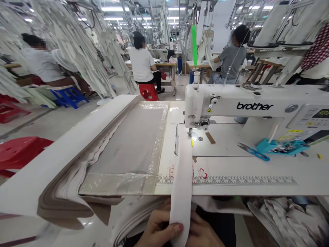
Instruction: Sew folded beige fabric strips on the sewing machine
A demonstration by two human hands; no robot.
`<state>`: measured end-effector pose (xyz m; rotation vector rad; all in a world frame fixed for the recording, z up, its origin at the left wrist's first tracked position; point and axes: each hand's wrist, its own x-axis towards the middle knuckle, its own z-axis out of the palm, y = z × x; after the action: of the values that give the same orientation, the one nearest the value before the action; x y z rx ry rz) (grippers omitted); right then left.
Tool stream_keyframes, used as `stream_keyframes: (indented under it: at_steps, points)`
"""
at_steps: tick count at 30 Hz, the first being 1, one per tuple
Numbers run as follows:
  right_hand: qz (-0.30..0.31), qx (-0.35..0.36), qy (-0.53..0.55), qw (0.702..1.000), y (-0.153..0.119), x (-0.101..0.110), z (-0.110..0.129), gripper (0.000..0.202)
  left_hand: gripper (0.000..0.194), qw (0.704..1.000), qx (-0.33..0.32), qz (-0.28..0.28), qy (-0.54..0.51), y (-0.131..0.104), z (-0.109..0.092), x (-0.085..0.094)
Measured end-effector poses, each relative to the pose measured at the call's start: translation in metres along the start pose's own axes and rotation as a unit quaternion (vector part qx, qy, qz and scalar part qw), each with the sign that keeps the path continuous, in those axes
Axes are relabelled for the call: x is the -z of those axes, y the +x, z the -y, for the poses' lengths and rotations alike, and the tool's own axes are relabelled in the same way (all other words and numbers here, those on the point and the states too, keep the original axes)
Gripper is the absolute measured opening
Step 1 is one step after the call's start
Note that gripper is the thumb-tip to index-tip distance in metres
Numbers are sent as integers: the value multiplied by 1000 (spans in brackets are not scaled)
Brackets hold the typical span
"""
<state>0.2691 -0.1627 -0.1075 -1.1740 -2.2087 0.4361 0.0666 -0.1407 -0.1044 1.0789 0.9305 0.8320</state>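
A long pale fabric strip (181,175) runs from under the presser foot of a white sewing machine (231,103), across the ruler and over the table's front edge. My left hand (160,229) pinches the strip below that edge, thumb on top. On the strip's right side, my right hand (203,231) is closed against it, its fingertips partly hidden behind the fabric. The machine's lamp lights the needle area.
Stacked fabric pieces (84,161) lie along the table's left side, beside a plastic-covered panel (128,140). Blue scissors (254,152) and a teal bobbin holder (282,146) sit at right. Crumpled fabric (288,219) is below right. Seated people work beyond.
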Motion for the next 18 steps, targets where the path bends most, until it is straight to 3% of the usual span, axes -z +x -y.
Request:
stream_keyframes:
  at_steps: [1, 4, 7, 9, 12, 18]
  points:
    - [22, -3, 42, 999, 3, -7, 1, 27, 32, 1000, 19, -9, 0, 0, 0, 0]
    - [-1, -146, 37, 989, -5, -13, -21, 46, 40, 997, 82, 3, 2, 3, 1, -1]
    - [-40, -241, 15, 969, -25, -7, -49, 45, 42, 995, 91, 33, -1, 9, 5, -6]
    - [-64, -268, 36, 961, -32, -2, -51, 39, 42, 995, 90, 45, -11, 13, 9, -10]
    - [-115, -285, 113, 945, -28, 2, -33, 28, 42, 995, 94, 42, -22, 17, 10, -16]
    - [-196, -276, 298, 893, -4, -6, 11, 25, 48, 993, 112, 25, 12, 17, 10, -16]
